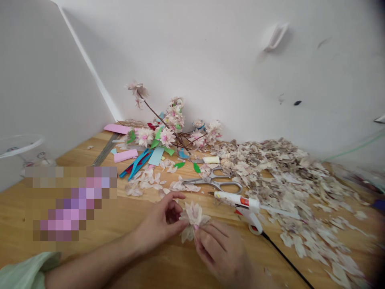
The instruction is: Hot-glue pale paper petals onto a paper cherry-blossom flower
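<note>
A pale pink handmade flower sits between both hands just above the wooden table. My left hand curls around its left side, fingertips pinching the petals. My right hand grips the flower from below, fingers closed at its base. A white hot glue gun with a black cord lies just right of the flower. Steel scissors rest behind it.
A bunch of finished flowers on brown twigs leans against the wall at the back. Loose petals and scraps cover the right half of the table. Pink, blue and green paper strips lie at the back left. A blurred patch hides something at left.
</note>
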Motion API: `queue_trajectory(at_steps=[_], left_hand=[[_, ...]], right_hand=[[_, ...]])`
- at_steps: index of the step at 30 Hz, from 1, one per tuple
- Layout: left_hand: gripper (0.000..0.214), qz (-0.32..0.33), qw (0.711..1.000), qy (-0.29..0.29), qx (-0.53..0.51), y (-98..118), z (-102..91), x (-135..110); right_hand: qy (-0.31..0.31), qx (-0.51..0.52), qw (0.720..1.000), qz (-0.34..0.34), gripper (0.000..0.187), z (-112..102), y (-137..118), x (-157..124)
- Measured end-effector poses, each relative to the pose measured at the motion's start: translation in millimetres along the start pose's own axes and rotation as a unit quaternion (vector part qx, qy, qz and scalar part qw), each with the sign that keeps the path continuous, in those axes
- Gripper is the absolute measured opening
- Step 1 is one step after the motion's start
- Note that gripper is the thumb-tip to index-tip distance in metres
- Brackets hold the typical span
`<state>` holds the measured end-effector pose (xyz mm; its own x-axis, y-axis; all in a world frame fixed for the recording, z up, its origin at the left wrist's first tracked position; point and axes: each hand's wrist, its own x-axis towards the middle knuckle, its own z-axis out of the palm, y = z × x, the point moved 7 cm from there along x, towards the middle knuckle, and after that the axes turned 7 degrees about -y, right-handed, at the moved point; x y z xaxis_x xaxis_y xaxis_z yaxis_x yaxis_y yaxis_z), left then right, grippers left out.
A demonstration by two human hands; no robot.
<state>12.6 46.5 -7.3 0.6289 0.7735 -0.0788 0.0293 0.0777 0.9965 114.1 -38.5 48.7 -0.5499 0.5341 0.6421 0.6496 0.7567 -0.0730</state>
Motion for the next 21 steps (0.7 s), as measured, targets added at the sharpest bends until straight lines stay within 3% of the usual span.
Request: queue_trajectory(at_steps=[21], left_hand=[[0.057, -0.042, 0.985, -0.021, -0.165, -15, 3.5, 3]], right_hand=[[-0.002, -0.003, 1.000, -0.019, 0.016, 3, -2, -5]])
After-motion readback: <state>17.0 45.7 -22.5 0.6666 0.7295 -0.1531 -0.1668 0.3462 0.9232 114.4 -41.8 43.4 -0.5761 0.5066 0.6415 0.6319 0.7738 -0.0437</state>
